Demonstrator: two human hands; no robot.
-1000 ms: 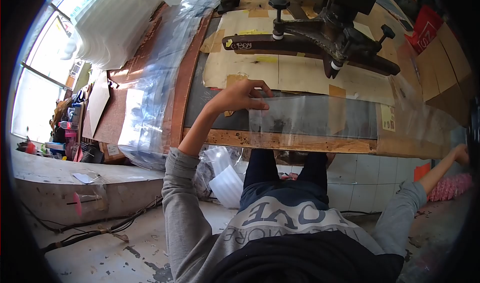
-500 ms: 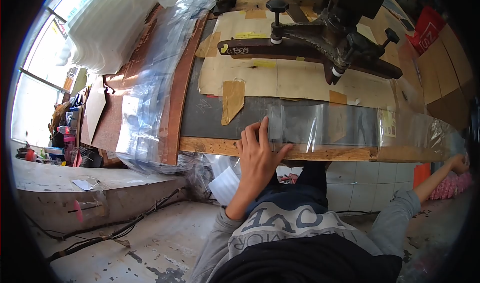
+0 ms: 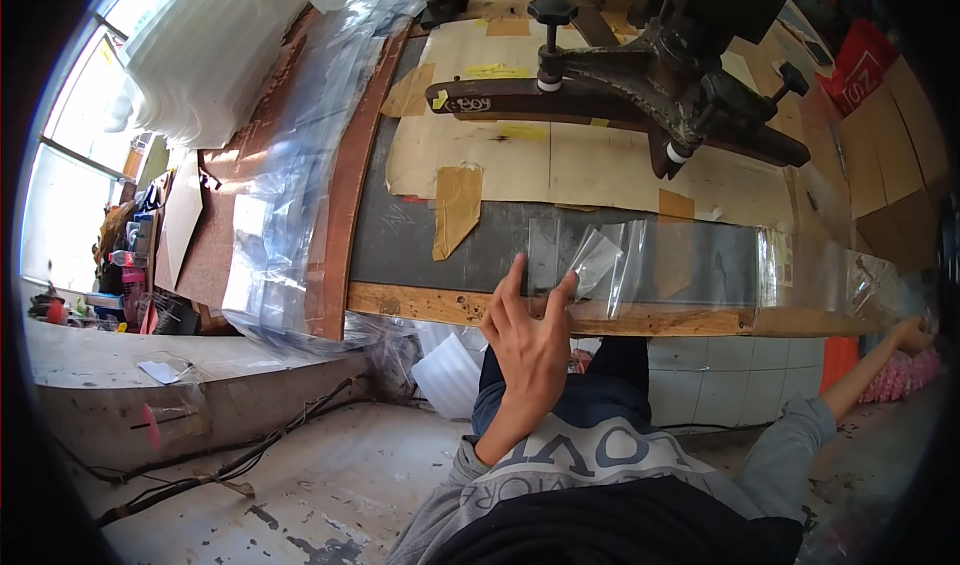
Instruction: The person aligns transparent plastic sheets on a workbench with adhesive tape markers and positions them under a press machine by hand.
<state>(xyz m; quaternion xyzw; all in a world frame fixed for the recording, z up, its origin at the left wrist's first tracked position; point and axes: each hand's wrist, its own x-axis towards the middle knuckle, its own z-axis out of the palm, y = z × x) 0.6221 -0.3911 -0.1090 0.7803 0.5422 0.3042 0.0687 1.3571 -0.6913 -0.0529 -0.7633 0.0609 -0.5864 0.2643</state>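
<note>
A strip of clear plastic film [image 3: 705,255] lies along the near edge of the workbench. My left hand [image 3: 530,340] is at its left end, with the fingers apart. The index fingertip touches the film's left edge, and a creased fold stands up beside the thumb. At the far right, my right hand [image 3: 912,335] is curled at the film's other end and seems to grip it. Its fingertips are small and dim there.
Above the bench hangs a dark metal press arm [image 3: 600,100] with knobs. Beige card [image 3: 430,145] with brown tape lies beneath it. Plastic sheeting [image 3: 300,165] covers a brown board on the left, beside stacked white foam sheets [image 3: 210,55]. Cardboard [image 3: 885,155] stands at right.
My left thumb has lifted and moved up against the film, which has buckled into a fold there. My right hand stays at the far right. The whole view has shifted slightly.
</note>
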